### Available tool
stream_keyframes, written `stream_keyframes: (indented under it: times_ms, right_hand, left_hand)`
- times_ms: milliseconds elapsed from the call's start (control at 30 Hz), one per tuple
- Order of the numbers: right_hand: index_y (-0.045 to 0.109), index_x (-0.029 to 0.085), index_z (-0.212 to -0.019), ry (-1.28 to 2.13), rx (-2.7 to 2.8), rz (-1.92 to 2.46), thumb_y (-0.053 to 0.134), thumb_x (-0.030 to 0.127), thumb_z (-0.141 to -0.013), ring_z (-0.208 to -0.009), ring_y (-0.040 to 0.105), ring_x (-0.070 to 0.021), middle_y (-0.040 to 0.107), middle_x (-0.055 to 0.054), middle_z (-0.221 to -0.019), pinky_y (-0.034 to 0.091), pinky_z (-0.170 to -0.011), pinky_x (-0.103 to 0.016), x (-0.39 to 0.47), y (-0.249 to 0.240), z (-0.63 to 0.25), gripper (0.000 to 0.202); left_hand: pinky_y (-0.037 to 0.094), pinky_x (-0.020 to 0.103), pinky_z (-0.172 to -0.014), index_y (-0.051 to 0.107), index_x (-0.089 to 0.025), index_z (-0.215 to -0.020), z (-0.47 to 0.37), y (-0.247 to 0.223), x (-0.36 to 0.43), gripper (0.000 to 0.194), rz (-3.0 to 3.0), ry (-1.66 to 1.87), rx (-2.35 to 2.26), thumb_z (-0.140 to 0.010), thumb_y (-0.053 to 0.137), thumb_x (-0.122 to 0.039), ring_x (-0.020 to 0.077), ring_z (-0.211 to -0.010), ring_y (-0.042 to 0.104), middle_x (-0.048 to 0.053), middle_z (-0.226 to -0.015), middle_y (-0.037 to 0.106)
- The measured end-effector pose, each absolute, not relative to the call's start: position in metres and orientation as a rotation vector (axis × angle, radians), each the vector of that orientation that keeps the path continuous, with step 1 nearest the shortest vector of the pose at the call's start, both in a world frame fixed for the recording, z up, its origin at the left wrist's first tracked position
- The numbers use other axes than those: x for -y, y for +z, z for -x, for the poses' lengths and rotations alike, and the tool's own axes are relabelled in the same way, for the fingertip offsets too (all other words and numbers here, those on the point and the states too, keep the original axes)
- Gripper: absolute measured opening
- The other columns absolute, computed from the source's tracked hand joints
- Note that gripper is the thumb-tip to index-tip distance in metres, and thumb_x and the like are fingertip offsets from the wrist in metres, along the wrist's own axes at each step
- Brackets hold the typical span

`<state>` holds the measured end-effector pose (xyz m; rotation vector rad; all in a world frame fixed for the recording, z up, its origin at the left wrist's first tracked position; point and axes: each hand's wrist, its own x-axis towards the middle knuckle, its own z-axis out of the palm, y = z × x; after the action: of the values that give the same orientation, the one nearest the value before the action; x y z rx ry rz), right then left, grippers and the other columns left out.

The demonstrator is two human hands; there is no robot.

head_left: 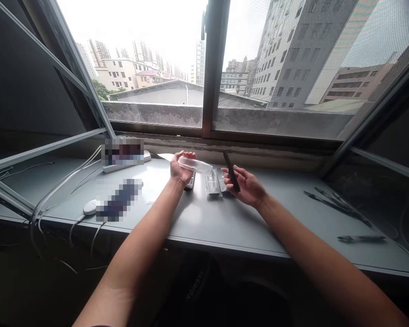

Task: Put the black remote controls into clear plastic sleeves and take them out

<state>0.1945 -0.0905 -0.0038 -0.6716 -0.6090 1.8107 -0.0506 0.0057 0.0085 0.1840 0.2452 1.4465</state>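
Centre: left hand (181,170) clasps clear sleeve (198,165), partly blocks keypad (190,182); right hand (248,187) clasps dark stick (231,171); bagged packs (212,185) between.

A long desk with a smooth grey top (204,227) carries the things. At its left back lies a white plastic power strip (146,156); nearer to the front edge is a white oval device with a cable (89,207). In the middle are a dark remote control with buttons (190,183), partly hidden, and a clear plastic packet (212,185). At the right lie slim dark sticks (341,206), too unclear to identify.
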Motion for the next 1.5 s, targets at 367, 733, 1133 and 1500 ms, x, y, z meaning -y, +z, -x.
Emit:
stream_keyframes:
  times_ms: [367,733,1133,1500]
  right_hand:
    - [0.068,0.016,-0.119,1.869,0.679,0.658,0.046,0.033,-0.110,-0.054,0.050,-0.0133,0.066,-0.007,-0.088,0.044,-0.034,-0.019,0.087,-0.007,-0.197,0.029]
    - [0.067,0.017,-0.121,1.841,0.541,0.714,0.051,0.037,-0.111,-0.074,0.067,-0.0186,0.075,-0.016,-0.112,0.052,-0.041,-0.021,0.092,-0.001,-0.193,0.028]
    - [0.069,0.018,-0.116,1.791,0.665,0.730,0.062,0.037,-0.108,-0.070,0.063,-0.0158,0.071,-0.009,-0.099,0.056,-0.048,-0.023,0.093,-0.003,-0.191,0.022]
    - [0.076,0.026,-0.119,1.236,1.285,0.753,0.085,0.032,-0.091,-0.114,0.074,-0.0259,0.079,-0.008,-0.124,0.060,-0.103,-0.044,0.092,-0.017,-0.187,0.030]
  left_hand:
    - [0.066,0.031,-0.087,0.064,-0.017,-0.090,0.050,0.010,-0.005,0.006,-0.169,1.446,-0.243,-0.092,0.066,-0.012,0.0148,-0.075,0.071,0.004,-0.080,0.069]
    - [0.065,0.031,-0.090,0.064,-0.017,-0.087,0.050,0.009,-0.007,0.007,-0.187,1.448,-0.235,-0.092,0.066,-0.012,0.0143,-0.075,0.071,0.004,-0.079,0.068]
    - [0.064,0.031,-0.090,0.065,-0.016,-0.086,0.051,0.009,-0.007,0.007,-0.178,1.451,-0.240,-0.092,0.065,-0.012,0.0143,-0.075,0.071,0.003,-0.079,0.068]
    - [0.064,0.034,-0.083,0.061,-0.018,-0.087,0.049,0.007,-0.007,0.016,-0.139,1.474,-0.249,-0.101,0.060,-0.026,0.0179,-0.073,0.071,0.004,-0.076,0.066]
